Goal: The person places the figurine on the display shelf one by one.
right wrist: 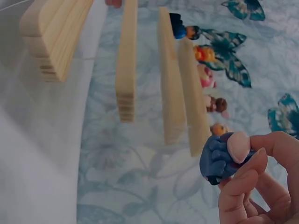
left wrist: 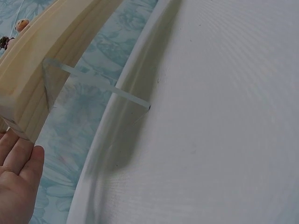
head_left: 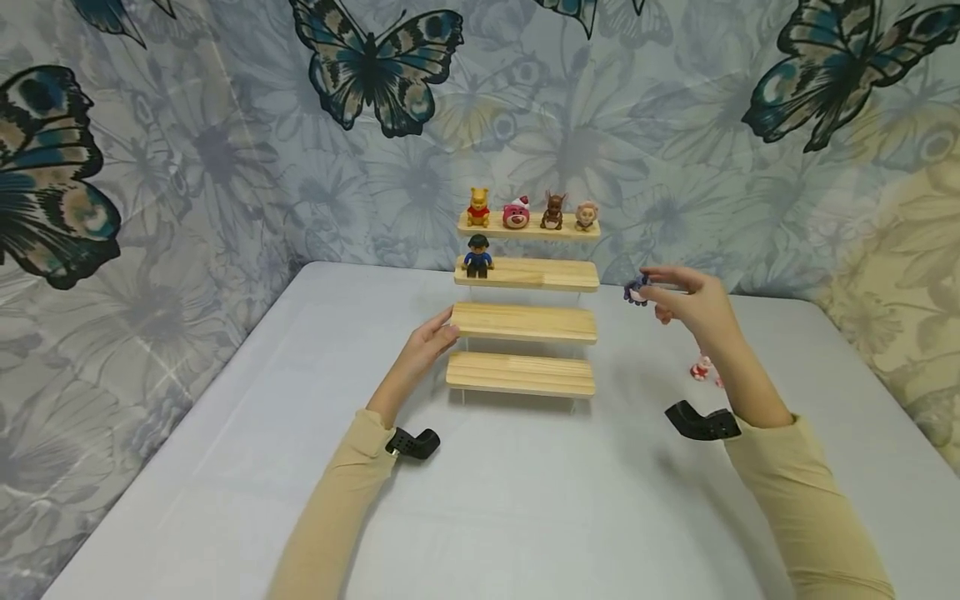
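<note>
Between thumb and fingertips, my right hand (head_left: 693,304) pinches a small blue figurine (right wrist: 217,158) with a pale pink oval part. It is held in the air to the right of a four-tier wooden display stand (head_left: 525,322). My left hand (head_left: 420,354) rests its fingers against the left end of the stand's second board from the bottom. In the left wrist view, those fingers (left wrist: 21,156) lie fairly straight at the board's end. A figurine in blue with black hair (head_left: 477,257) stands at the left of the third board up.
On the top board sit a yellow bear figurine (head_left: 478,208), a pink bear figurine (head_left: 516,213), a brown figurine (head_left: 553,212) and a cream figurine (head_left: 587,216). Small red-and-pink figurines (head_left: 701,367) lie on the white table (head_left: 525,500) by the right forearm. Patterned cloth hangs behind.
</note>
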